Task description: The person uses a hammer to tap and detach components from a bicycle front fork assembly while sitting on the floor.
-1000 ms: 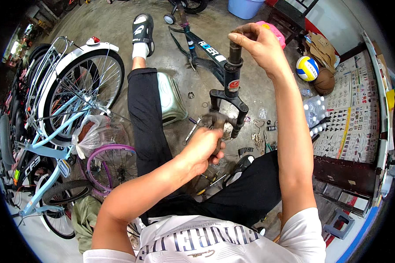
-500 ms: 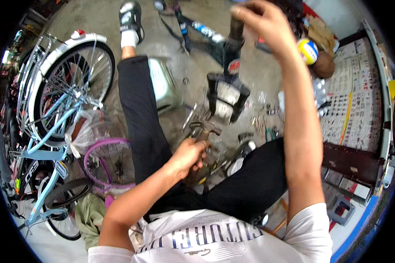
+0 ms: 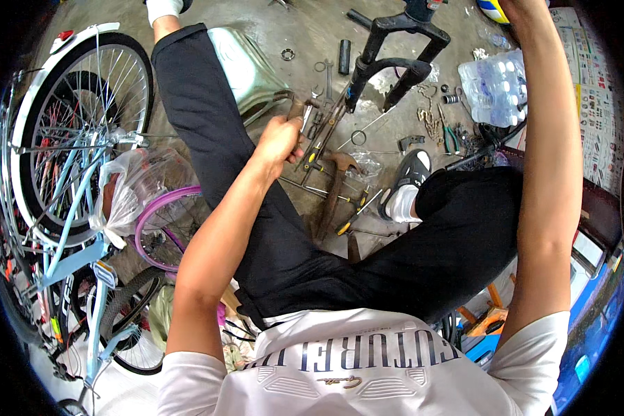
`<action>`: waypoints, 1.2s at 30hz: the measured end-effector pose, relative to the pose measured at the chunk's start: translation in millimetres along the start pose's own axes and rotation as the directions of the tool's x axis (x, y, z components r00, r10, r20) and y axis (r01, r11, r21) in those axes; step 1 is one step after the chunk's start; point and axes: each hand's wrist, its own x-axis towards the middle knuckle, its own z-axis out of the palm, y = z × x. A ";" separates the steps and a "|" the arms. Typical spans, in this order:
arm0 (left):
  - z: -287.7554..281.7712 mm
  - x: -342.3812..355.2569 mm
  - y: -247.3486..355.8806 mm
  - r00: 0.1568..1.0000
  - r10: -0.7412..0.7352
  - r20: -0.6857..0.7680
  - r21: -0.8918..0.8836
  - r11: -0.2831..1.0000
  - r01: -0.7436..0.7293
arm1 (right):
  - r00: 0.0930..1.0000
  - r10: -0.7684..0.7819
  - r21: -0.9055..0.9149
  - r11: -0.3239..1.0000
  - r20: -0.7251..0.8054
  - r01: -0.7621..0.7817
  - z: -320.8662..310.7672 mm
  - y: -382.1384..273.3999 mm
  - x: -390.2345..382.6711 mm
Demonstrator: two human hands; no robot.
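Observation:
My left hand [image 3: 280,147] is closed round a hammer [image 3: 297,109], its head just above the fingers, over my left thigh and beside the loose tools. To the right of it, a black bicycle fork [image 3: 403,64] points down with its two legs toward me; the upper part of the bicycle is cut off by the top edge. My right arm reaches up along the right side, and only the base of my right hand [image 3: 523,8] shows at the top edge. Its fingers, and anything they hold, are out of the picture. A second hammer [image 3: 335,187] lies on the floor between my legs.
Spanners [image 3: 328,76], screwdrivers [image 3: 354,216] and pliers [image 3: 451,139] lie scattered on the floor. A pale green box-like thing [image 3: 237,66] stands by my left leg. Shrink-wrapped water bottles [image 3: 494,87] are at right. A light-blue bicycle [image 3: 83,194] and purple wheel rim [image 3: 140,236] stand left.
The view has tilted down toward the floor. My right hand, on the bicycle's upright tube before, has passed mostly beyond the top edge. My left hand keeps the hammer and now sits further up-left.

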 end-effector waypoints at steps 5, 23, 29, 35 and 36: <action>5.0 8.5 2.0 0.997 -0.078 -0.027 0.003 0.997 0.078 | 0.973 0.203 0.215 0.960 -0.110 -0.176 -11.4 23.0 21.8; 9.1 18.0 -3.3 0.999 -0.043 -0.020 0.086 0.995 0.045 | 0.913 0.189 0.257 0.961 -0.361 -0.098 18.4 37.1 37.2; 2.4 19.6 -1.5 0.997 -0.072 0.013 0.052 0.996 0.071 | 0.950 0.140 -0.105 0.979 -0.279 -0.175 68.4 15.5 19.4; 0.6 19.0 3.4 0.996 -0.031 -0.079 0.070 0.997 0.037 | 0.997 0.050 -0.135 0.989 -0.050 -0.057 95.6 -0.2 -6.9; 3.2 20.2 2.5 0.996 -0.025 -0.082 0.070 0.997 0.031 | 0.997 0.052 -0.193 0.979 -0.055 -0.061 93.4 0.7 -4.6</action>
